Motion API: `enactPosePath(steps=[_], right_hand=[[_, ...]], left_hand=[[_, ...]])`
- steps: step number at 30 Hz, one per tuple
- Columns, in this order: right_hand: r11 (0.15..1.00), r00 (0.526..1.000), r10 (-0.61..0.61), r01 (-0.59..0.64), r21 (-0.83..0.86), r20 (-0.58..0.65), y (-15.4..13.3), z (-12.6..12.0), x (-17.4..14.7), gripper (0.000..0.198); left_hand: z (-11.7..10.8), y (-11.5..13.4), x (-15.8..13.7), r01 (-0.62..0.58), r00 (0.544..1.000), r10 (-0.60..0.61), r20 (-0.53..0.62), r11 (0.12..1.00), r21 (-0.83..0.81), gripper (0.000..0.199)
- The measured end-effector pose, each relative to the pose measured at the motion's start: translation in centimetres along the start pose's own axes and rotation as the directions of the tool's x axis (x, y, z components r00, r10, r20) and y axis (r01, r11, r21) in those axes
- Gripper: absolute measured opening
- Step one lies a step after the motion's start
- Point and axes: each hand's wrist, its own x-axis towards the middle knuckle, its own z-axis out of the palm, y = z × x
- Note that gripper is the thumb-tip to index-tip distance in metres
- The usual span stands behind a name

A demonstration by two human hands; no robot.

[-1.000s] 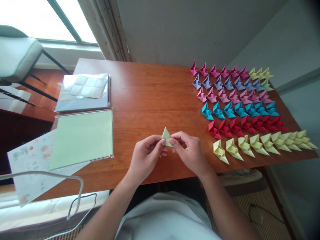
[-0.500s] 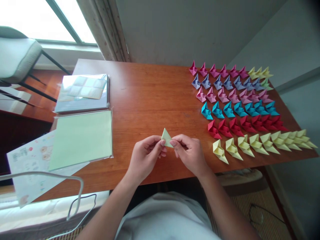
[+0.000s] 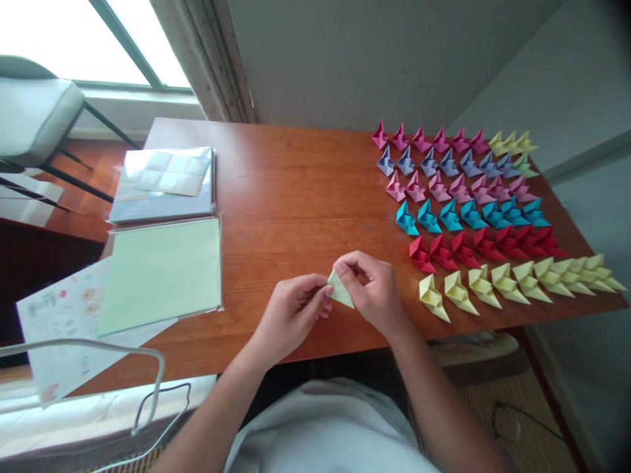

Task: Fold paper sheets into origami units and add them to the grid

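A small pale green folded paper (image 3: 341,291) is held between my two hands above the front part of the table. My left hand (image 3: 294,309) pinches its left corner between thumb and fingers. With thumb and forefinger, my right hand (image 3: 371,287) grips the paper near its upper tip and covers part of its right side. Rows of folded paper boats stand to the right; the nearest is a pale yellow paper boat (image 3: 434,299), beside my right wrist.
On the left lie a pack of light green paper (image 3: 162,276), a plastic-wrapped pack (image 3: 165,205) and a printed sheet (image 3: 62,328). Red paper boats (image 3: 463,253) and blue paper boats (image 3: 451,215) fill rows at the right. A white tube (image 3: 118,345) crosses the lower left.
My right hand has moved up from the paper's right corner to its upper tip. The paper has turned and shifted slightly right; my left hand still pinches its left corner.
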Motion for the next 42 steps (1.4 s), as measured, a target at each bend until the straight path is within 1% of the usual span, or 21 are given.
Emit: enactPosePath(steps=[3,5,9,11,13,16,20,22,25,27,29,33,35,38,42], right_hand=[[1.000,0.999,-0.021,0.021,-0.011,-0.039,0.0,0.4,0.0,0.023],[0.999,0.999,-0.002,0.003,0.035,-0.044,0.1,0.5,-0.1,0.023],[0.980,0.996,0.074,-0.081,0.180,0.045,0.3,0.6,-0.7,0.017],[0.969,0.992,0.101,-0.114,0.220,0.071,0.5,0.7,-1.1,0.016],[0.968,0.994,0.104,-0.111,0.224,0.042,0.6,1.0,-1.4,0.015],[0.975,0.994,0.100,-0.090,0.204,-0.042,0.8,1.6,-1.6,0.015],[0.962,0.983,0.154,-0.127,0.241,-0.097,1.0,2.1,-1.8,0.016],[0.951,0.984,0.168,-0.145,0.274,-0.064,1.0,2.0,-1.9,0.017],[0.953,0.991,0.135,-0.133,0.273,0.012,0.9,1.6,-2.1,0.014],[0.966,0.995,0.102,-0.102,0.236,0.012,0.7,1.4,-2.2,0.012],[0.975,0.996,0.086,-0.080,0.207,-0.021,0.6,1.4,-2.2,0.011],[0.969,0.991,0.122,-0.108,0.222,-0.051,0.5,1.9,-2.4,0.012],[0.960,0.988,0.151,-0.141,0.243,-0.024,0.5,2.1,-2.6,0.014],[0.952,0.986,0.159,-0.168,0.258,0.054,0.3,2.4,-2.8,0.016],[0.952,0.985,0.162,-0.173,0.252,0.063,0.1,2.2,-2.8,0.016]], left_hand=[[-0.1,0.2,0.0,-0.002,1.000,0.002,0.016,1.000,0.011,0.026],[-0.1,0.4,0.0,0.008,1.000,-0.008,0.002,1.000,-0.015,0.026],[0.0,0.8,0.1,0.028,0.997,-0.034,-0.072,0.997,-0.071,0.029],[0.0,0.8,0.2,0.030,0.995,-0.037,-0.095,0.997,-0.076,0.029],[0.1,0.7,0.2,0.028,0.994,-0.036,-0.103,0.996,-0.080,0.029],[0.3,0.6,0.1,0.024,0.993,-0.037,-0.109,0.992,-0.121,0.027],[0.3,0.6,0.2,0.009,0.992,-0.032,-0.118,0.982,-0.191,0.021],[0.3,0.6,0.3,-0.010,0.991,-0.017,-0.135,0.980,-0.199,0.018],[0.2,0.5,0.3,-0.023,0.986,-0.012,-0.166,0.978,-0.205,0.016],[0.2,0.4,0.2,-0.013,0.986,-0.024,-0.166,0.976,-0.216,0.017],[0.2,0.2,0.2,-0.005,0.986,-0.032,-0.164,0.976,-0.218,0.018],[0.3,0.0,0.1,-0.012,0.978,-0.028,-0.206,0.982,-0.190,0.018],[0.3,0.0,0.1,-0.019,0.967,-0.029,-0.254,0.983,-0.185,0.018],[0.3,0.3,0.1,-0.030,0.947,-0.029,-0.319,0.984,-0.177,0.018],[0.4,0.5,0.1,-0.018,0.943,-0.039,-0.331,0.986,-0.168,0.020]])
